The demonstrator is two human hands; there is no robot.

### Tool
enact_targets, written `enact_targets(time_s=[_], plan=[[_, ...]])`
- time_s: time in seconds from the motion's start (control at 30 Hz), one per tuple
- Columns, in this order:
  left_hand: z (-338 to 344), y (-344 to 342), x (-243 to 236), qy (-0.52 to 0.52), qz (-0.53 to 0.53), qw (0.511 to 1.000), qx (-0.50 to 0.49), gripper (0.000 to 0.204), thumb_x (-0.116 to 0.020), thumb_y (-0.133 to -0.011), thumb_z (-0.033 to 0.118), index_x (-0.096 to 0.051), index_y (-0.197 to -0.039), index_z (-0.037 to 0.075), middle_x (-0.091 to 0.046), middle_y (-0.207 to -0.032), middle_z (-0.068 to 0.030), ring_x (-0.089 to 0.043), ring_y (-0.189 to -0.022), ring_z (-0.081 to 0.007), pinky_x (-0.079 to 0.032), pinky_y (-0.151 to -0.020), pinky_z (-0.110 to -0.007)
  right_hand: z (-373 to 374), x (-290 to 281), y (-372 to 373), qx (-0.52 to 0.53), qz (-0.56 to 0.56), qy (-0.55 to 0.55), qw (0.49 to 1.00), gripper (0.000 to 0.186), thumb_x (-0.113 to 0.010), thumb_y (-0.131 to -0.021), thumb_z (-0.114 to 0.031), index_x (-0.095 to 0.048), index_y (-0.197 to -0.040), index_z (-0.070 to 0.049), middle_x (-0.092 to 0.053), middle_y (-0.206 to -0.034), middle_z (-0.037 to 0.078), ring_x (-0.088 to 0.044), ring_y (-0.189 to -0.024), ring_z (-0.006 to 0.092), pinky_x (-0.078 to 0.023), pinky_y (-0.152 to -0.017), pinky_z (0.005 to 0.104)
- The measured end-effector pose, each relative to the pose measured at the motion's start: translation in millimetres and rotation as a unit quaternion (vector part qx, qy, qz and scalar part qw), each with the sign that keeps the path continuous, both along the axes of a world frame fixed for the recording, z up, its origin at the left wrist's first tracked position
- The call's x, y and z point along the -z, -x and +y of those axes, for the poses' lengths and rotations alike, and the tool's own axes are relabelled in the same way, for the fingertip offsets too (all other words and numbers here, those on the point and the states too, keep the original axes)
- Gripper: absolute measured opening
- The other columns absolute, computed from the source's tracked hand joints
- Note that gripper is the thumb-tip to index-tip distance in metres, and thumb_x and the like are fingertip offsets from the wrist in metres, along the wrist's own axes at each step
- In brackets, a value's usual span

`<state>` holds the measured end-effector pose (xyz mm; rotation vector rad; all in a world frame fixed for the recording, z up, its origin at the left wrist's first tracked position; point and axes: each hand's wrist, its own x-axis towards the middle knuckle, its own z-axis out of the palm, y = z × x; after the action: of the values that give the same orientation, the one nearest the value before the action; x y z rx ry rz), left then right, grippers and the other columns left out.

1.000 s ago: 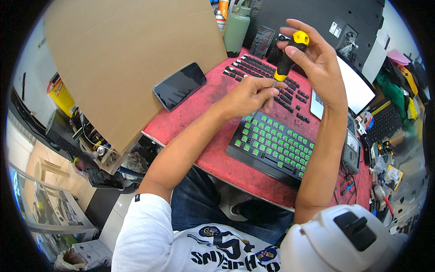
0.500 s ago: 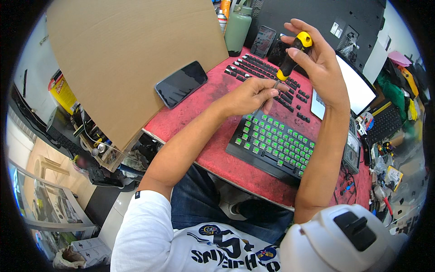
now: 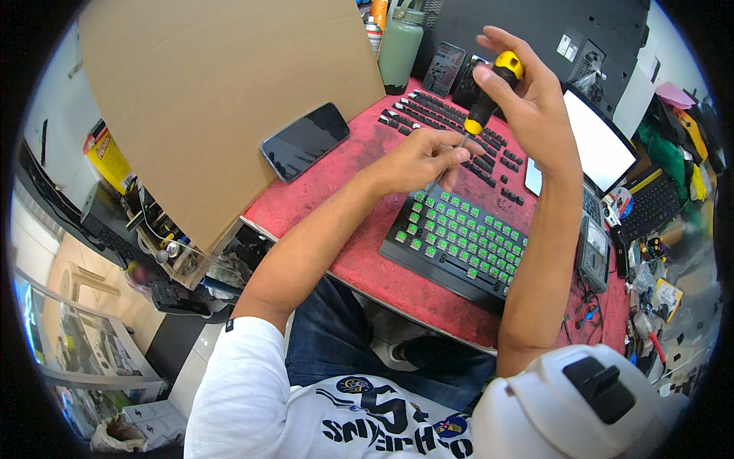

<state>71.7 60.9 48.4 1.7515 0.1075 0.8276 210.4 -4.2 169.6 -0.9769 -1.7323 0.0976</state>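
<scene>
My right hand [image 3: 535,103] grips the yellow-and-black handle of a screwdriver [image 3: 484,103], its thumb lying high on the handle. My left hand [image 3: 436,159] pinches the metal shaft just below the handle. The shaft runs down to the upper left part of a black keyboard [image 3: 459,269] with its keycaps off and green switches showing; whether the tip touches it cannot be made out. Behind my hands, loose black keycaps [image 3: 413,115] lie in rows on the red worktop [image 3: 359,245].
A phone [image 3: 304,142] lies by a cardboard board [image 3: 222,92] at left. A green bottle [image 3: 401,50] and upright phone [image 3: 442,69] stand behind. A laptop [image 3: 589,141], a grey device [image 3: 593,252] with cables, and cluttered tools and parts crowd the right side.
My right hand has shifted slightly up and left compared with half a second ago, thumb higher on the handle. My left hand stays on the shaft with very little movement.
</scene>
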Motion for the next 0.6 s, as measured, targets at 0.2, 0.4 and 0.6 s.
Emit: enact_targets(time_s=[0.2,0.4,0.6], plan=[[3.2,1.7,1.6,0.004,-0.028,1.000,0.004,0.026,-0.054,-0.103,0.016,-0.066,-0.119,-0.002,-0.063,-0.067,-0.0026,-0.060,-0.060,-0.0098,-0.051,-0.060,-0.027,-4.3,-4.8,6.9,0.102,-0.091,-0.022,0.990,0.056,-0.080,-0.083,-0.016,-0.059,-0.132,0.001,-0.070,-0.104,0.008,-0.067,-0.089,0.0181,-0.055,-0.082,0.0294],[2.9,0.7,1.8,-0.001,-0.019,1.000,-0.002,0.025,-0.053,-0.103,0.014,-0.066,-0.118,-0.003,-0.063,-0.068,-0.0030,-0.062,-0.062,-0.0105,-0.053,-0.061,-0.028,-4.8,-3.3,4.5,0.036,-0.010,0.029,0.999,0.056,-0.079,-0.082,-0.015,-0.061,-0.134,-0.005,-0.069,-0.114,0.013,-0.067,-0.099,0.0157,-0.054,-0.083,0.0305],[1.0,1.4,-1.3,-0.009,-0.016,1.000,-0.003,0.025,-0.051,-0.104,0.013,-0.066,-0.117,-0.003,-0.064,-0.068,-0.0034,-0.063,-0.063,-0.0110,-0.053,-0.062,-0.028,-2.5,-1.0,-2.0,-0.035,0.012,0.008,0.999,0.056,-0.078,-0.084,-0.017,-0.059,-0.135,-0.004,-0.067,-0.122,0.018,-0.065,-0.104,0.0162,-0.053,-0.086,0.0303]])
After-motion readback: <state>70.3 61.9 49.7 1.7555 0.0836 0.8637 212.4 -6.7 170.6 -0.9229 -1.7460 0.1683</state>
